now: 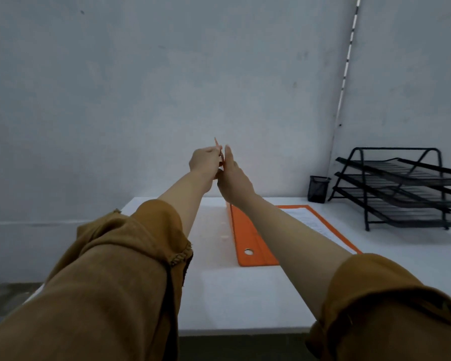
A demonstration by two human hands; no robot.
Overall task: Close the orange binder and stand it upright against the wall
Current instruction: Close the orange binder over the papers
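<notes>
The orange binder (254,246) lies open on the white table (245,295), its spine flat and its right cover under a printed sheet (309,220). Its left cover (215,142) is raised upright and shows edge-on as a thin orange line between my hands. My left hand (205,162) pinches the cover's top edge from the left. My right hand (235,179) lies flat against the cover's right side, fingers straight and together. My arms hide most of the raised cover.
A black mesh pen cup (318,188) and a black three-tier wire letter tray (401,188) stand at the back right by the wall corner. The grey wall (141,100) runs along the table's far edge. The table's left edge drops off near my left sleeve.
</notes>
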